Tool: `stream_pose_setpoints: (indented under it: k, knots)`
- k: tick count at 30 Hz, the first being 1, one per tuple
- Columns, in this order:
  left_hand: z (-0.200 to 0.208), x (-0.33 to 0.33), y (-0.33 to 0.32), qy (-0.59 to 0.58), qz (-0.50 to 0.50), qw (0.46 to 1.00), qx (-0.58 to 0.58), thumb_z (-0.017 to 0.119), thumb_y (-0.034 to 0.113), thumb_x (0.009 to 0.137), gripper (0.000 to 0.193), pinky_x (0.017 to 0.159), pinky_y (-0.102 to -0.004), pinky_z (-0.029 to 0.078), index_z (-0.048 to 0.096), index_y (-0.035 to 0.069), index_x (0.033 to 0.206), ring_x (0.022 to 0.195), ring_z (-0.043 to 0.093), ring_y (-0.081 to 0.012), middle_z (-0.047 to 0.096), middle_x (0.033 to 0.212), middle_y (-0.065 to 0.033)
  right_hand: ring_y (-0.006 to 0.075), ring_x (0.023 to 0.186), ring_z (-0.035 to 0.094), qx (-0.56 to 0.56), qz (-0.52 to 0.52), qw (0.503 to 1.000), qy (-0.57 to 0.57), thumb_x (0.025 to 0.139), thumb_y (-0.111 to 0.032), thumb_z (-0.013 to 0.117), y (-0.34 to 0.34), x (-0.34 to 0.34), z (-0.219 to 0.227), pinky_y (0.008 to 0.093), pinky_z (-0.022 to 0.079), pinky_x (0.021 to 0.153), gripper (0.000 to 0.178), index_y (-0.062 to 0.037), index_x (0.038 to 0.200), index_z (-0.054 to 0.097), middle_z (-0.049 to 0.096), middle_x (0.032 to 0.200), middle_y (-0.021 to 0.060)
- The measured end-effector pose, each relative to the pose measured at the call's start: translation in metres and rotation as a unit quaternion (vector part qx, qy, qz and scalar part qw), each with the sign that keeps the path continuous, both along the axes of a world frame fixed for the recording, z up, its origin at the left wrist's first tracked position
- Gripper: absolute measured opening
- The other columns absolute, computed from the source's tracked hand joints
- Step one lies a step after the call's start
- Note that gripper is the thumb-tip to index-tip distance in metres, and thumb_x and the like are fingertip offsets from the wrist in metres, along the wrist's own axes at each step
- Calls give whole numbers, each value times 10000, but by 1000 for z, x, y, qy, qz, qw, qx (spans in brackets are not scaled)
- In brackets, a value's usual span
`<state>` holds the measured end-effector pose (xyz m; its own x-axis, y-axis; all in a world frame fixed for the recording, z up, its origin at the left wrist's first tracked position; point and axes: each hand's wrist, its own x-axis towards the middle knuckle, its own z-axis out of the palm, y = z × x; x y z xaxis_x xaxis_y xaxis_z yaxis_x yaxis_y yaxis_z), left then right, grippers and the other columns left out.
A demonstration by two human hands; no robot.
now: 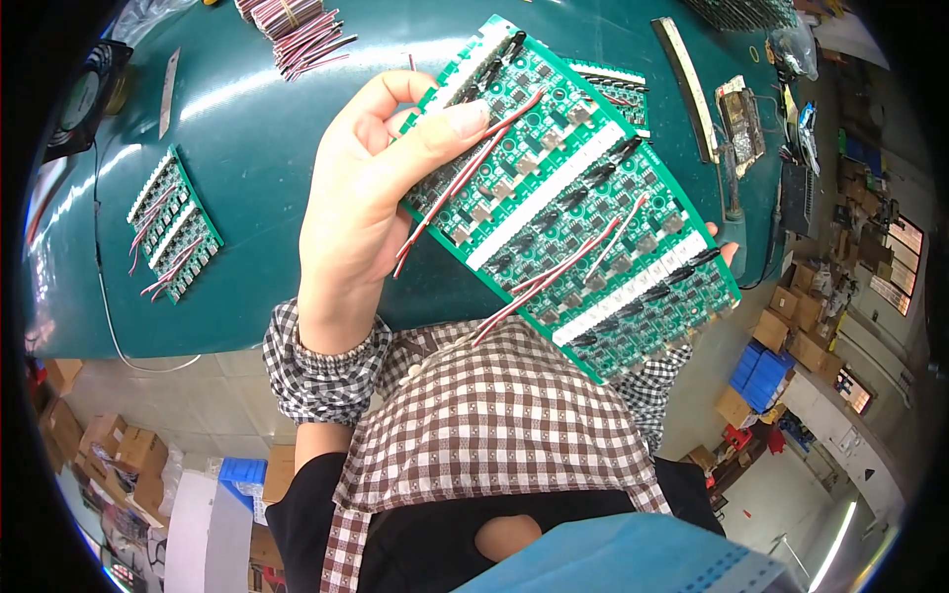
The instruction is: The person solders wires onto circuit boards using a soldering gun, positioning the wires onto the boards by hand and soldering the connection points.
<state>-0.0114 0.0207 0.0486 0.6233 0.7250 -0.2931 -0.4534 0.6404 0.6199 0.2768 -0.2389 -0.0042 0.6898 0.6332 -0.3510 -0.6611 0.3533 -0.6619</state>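
Observation:
A large green circuit board (593, 198), tilted and held up above the table, fills the middle of the view. It carries rows of small components, white strips, black parts and soldered red, black and white wires (474, 173). My left hand (361, 188) grips its upper left side, thumb pressed on the face and the other fingers partly behind it. At the board's right edge only fingertips of my right hand (729, 253) show, closed against it; the board hides the rest of that hand.
Another wired circuit board (176, 225) lies at left on the green table (267, 128). One more board (633, 87) is behind the held one. A wire bundle (292, 30) lies at the far side, a long strip (685, 89) at right, a fan (87, 99) at far left.

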Motion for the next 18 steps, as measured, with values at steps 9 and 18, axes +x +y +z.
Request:
stream_pose_setpoints:
  k: [9, 18]
  knots:
    - [0, 1, 0, 4, 0, 1000, -1, 677, 49, 781, 250, 673, -209, 520, 500, -4, 950, 748, 643, -121, 649, 854, -106, 122, 735, 441, -7, 5, 999, -34, 908, -386, 511, 5, -2, 0, 239, 433, 631, 376, -42, 1048, 452, 458, 772, 3]
    - [3, 2, -2, 14, -1, 1000, 15, 684, 53, 775, 252, 669, -207, 512, 503, -6, 941, 732, 634, -113, 644, 847, -101, 116, 737, 442, -34, 4, 998, -50, 905, -394, 512, 5, -2, 2, 234, 427, 629, 381, -47, 1052, 455, 461, 774, -4]
